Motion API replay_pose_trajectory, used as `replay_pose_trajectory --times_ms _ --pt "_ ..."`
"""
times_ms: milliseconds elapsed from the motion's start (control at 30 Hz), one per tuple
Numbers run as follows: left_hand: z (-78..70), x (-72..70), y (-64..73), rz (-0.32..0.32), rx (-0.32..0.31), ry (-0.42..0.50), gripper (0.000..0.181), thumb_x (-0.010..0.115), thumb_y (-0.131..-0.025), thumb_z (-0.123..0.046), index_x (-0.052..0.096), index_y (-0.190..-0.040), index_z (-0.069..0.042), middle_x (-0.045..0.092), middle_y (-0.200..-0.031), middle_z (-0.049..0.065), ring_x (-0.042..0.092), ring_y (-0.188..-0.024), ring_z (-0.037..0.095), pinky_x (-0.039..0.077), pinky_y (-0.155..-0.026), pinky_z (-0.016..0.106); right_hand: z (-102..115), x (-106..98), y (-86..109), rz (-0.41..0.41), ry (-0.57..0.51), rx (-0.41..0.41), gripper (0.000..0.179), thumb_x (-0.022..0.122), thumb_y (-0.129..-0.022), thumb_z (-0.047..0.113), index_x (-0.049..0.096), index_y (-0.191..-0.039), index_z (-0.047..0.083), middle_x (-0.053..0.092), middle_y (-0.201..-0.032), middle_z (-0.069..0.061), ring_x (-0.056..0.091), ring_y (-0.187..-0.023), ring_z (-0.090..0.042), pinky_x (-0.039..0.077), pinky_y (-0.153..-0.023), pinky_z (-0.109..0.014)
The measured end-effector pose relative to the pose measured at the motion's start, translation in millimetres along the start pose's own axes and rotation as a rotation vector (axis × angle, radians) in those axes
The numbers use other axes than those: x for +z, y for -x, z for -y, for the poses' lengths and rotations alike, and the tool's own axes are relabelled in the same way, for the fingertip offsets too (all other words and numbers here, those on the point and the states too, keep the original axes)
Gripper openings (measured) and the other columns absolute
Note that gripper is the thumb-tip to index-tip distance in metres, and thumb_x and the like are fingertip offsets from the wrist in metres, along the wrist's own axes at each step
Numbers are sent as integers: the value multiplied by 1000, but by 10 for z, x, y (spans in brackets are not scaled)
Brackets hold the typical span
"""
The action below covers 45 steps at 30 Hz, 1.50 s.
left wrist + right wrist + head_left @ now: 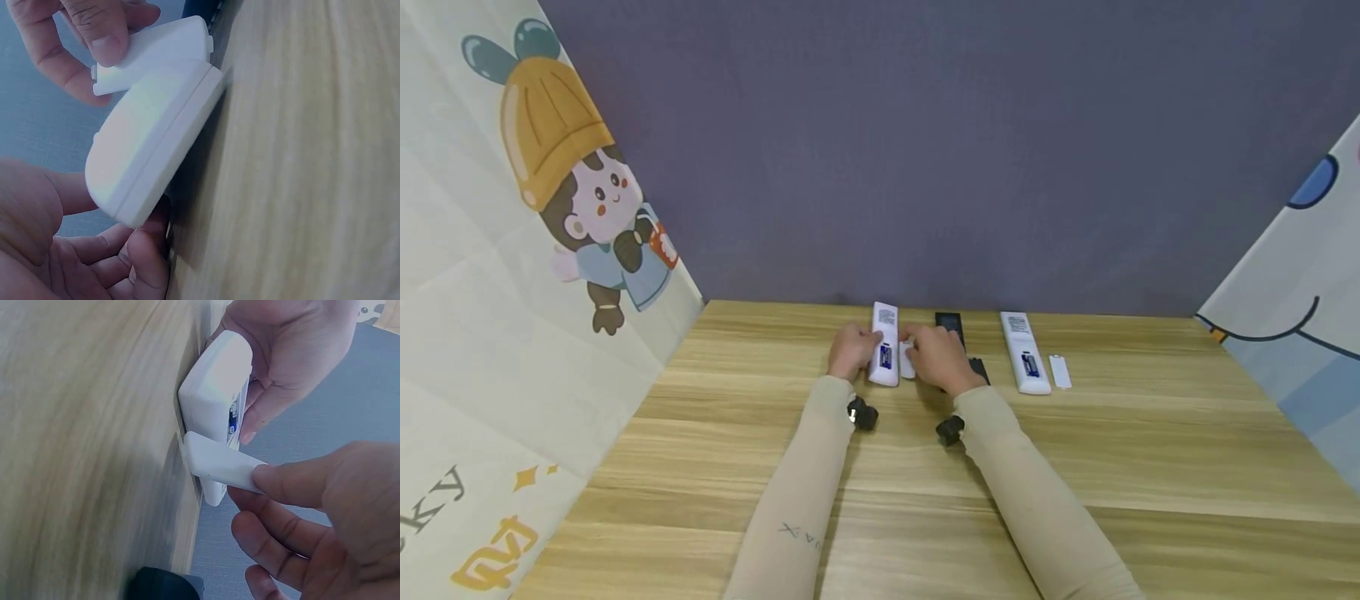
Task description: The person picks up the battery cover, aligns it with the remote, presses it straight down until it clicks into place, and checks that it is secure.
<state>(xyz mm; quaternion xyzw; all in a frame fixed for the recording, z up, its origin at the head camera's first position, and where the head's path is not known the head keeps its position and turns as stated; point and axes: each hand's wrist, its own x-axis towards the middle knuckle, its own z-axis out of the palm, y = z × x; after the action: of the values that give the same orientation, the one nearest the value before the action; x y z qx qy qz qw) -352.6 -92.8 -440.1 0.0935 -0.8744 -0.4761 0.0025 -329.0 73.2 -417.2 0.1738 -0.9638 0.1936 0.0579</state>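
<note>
I see the left hand (850,352) gripping a long white plastic remote control (890,337) near the wood-grained table's (910,517) twelve o'clock; at the remote's three o'clock, the right hand (942,358) pinches a thin white plastic cover (219,464)

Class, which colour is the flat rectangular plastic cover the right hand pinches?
The flat rectangular cover is white, clearest in the right wrist view.

The white remote (888,339) lay with its open back up, blue batteries (886,357) showing. A thin white lid (222,464) tilted beside it.
</note>
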Motion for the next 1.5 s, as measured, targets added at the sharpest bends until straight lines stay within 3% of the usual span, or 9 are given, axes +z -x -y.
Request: replay_pose_trajectory --times_ms 267,400,567,767,900,1033,1200,1500 --pt "-12 -7 -28 16 -41 95 28 68 -96 -22 72 -106 4 64 -83 9 53 -62 14 42 -51 23 -18 -44 4 -11 -29 7 26 64 -101 16 70 -126 16 77 -97 -9 69 -83 -24 51 -89 -49" --pt "-13 -12 -40 29 -58 146 27 68 -96 -20 71 -105 5 63 -83 8 52 -60 13 42 -49 23 -30 -62 -9 -21 -58 8 26 64 -100 15 71 -125 15 75 -89 -7 65 -72 -20 52 -78 -43" --pt "-25 -28 -46 39 -98 198 26 69 -95 -19 70 -107 5 66 -91 11 52 -59 13 44 -49 23 -55 -86 -18 -17 -122 13 26 63 -100 13 70 -125 13 70 -79 -5 56 -59 -16 44 -60 -33" --pt "-40 -40 -32 46 -96 230 28 69 -94 -18 70 -109 6 69 -94 12 55 -62 12 47 -52 23 -83 -104 -25 -29 -181 14 25 63 -100 12 70 -124 12 60 -68 -3 47 -53 -14 37 -54 -29" --pt "-41 -58 -21 63 -86 265 28 69 -94 -18 71 -110 6 67 -86 7 57 -65 11 49 -55 23 -83 -127 -28 -29 -214 13 27 62 -100 12 70 -126 11 59 -69 -4 46 -54 -14 37 -54 -29" --pt "-44 -89 -13 99 -88 325 29 68 -94 -17 70 -112 6 66 -82 4 59 -67 12 50 -59 24 -73 -154 -30 -29 -245 21 28 63 -100 13 69 -127 10 67 -81 -7 54 -62 -16 44 -61 -32" --pt "-45 -128 -22 141 -113 376 30 67 -95 -17 69 -115 5 67 -83 3 61 -70 13 51 -63 25 -52 -188 -34 -46 -325 37 26 66 -99 13 68 -125 8 72 -95 -11 62 -76 -21 51 -71 -36" --pt "-35 -158 -74 178 -152 471 35 67 -95 -16 66 -122 6 72 -89 6 66 -73 14 56 -68 26 -36 -196 -44 -94 -429 64 14 69 -98 13 65 -111 10 74 -98 -12 67 -86 -25 54 -76 -38"
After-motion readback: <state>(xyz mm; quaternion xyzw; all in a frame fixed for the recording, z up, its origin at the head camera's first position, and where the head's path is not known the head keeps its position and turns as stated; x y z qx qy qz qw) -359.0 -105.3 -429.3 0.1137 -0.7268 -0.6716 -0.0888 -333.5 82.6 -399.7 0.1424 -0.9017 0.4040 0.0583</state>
